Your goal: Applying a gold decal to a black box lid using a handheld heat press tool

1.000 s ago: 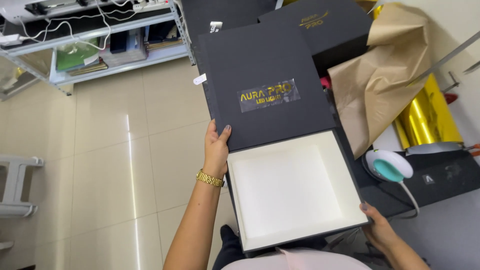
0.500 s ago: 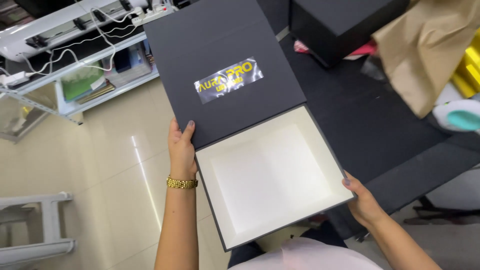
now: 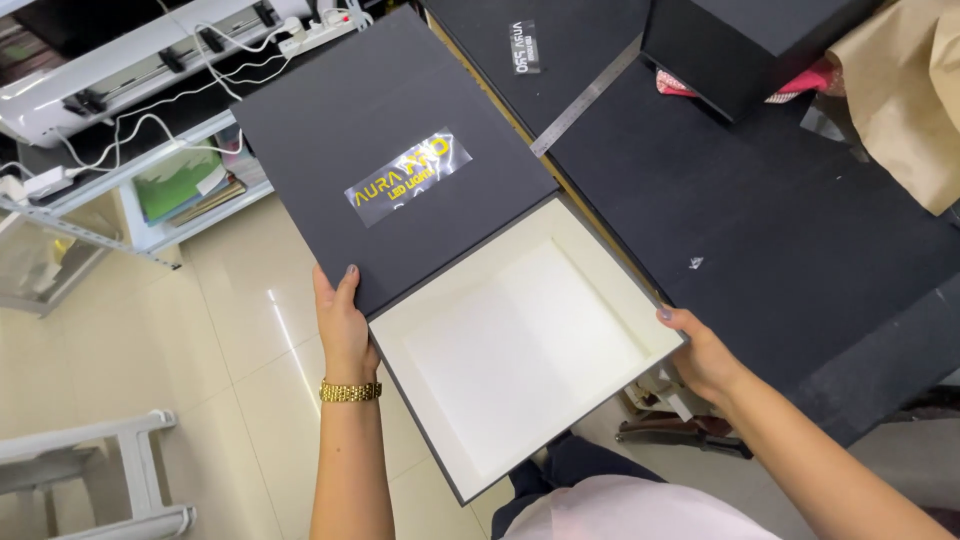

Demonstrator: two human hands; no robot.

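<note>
The open black box (image 3: 470, 270) is now held closer to the body and lower than a second ago, clear of the black bench (image 3: 760, 230); half a second ago it was already being drawn back, and the bench's near-left edge now lies just beside the box's right wall. The hinged lid, with its gold foil label, is laid fully back, and the white interior is seen to hold nothing, so the box is judged ready for inspection or filling. The left hand (image 3: 343, 325) is clasped on the box's left edge at the hinge line; the right hand (image 3: 702, 352) grips the near-right corner. On the bench's far edge a second black box (image 3: 750, 50) stands, with brown paper (image 3: 905, 95) at the far-right corner and a steel ruler (image 3: 585, 98) lying diagonally. A pale tiled floor (image 3: 150, 350), a shelf unit (image 3: 190, 190) and a white step stool (image 3: 110, 470) are noted to the left.
</note>
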